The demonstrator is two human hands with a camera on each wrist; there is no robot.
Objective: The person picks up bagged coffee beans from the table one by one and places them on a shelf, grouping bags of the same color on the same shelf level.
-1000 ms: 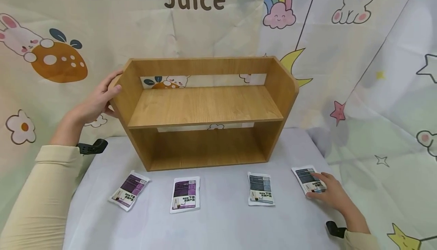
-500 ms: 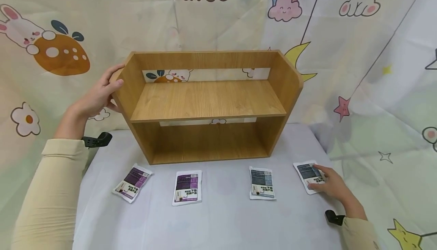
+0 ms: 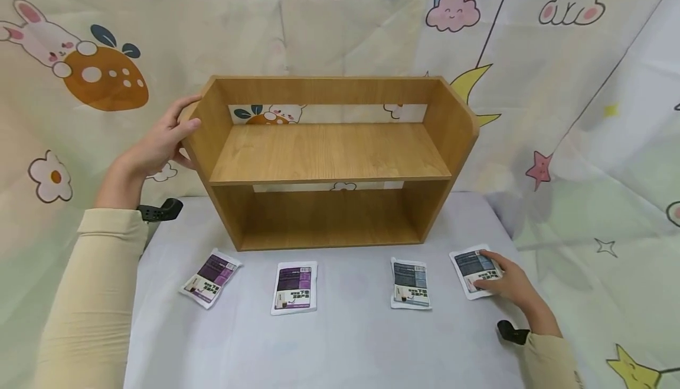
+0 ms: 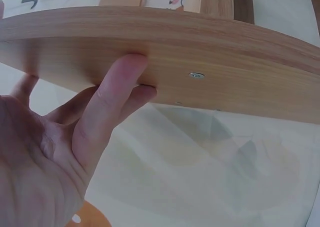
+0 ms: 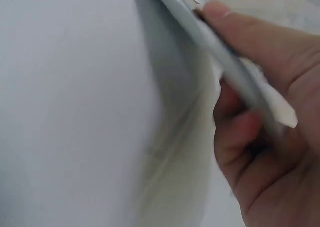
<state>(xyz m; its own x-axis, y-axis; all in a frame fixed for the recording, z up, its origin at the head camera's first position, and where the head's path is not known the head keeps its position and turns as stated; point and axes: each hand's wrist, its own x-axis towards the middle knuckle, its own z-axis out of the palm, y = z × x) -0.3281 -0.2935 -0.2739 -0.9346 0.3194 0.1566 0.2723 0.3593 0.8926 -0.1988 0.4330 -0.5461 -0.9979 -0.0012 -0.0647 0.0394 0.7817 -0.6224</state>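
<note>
A two-tier wooden shelf point(image 3: 329, 159) stands at the back of the white table. My left hand point(image 3: 164, 135) grips its left side panel, with fingers and thumb against the wood point(image 4: 200, 72) in the left wrist view. At the right my right hand point(image 3: 507, 285) pinches a white packet point(image 3: 473, 268) with a dark grey label. Edge-on in the right wrist view, this packet point(image 5: 220, 52) lies tilted between thumb and curled fingers. Another grey-labelled packet point(image 3: 411, 283) lies before the shelf, and two purple-labelled packets point(image 3: 294, 287) point(image 3: 211, 277) lie further left.
A cartoon-printed cloth point(image 3: 319, 35) hangs right behind the shelf and along the sides. The white tabletop point(image 3: 345, 347) stretches in front of the packets, and its right edge runs close by my right hand.
The right hand has drawn the right-hand packet slightly leftward, and it now lies a little more turned. The head view has shifted slightly; the left hand stays on the shelf.
</note>
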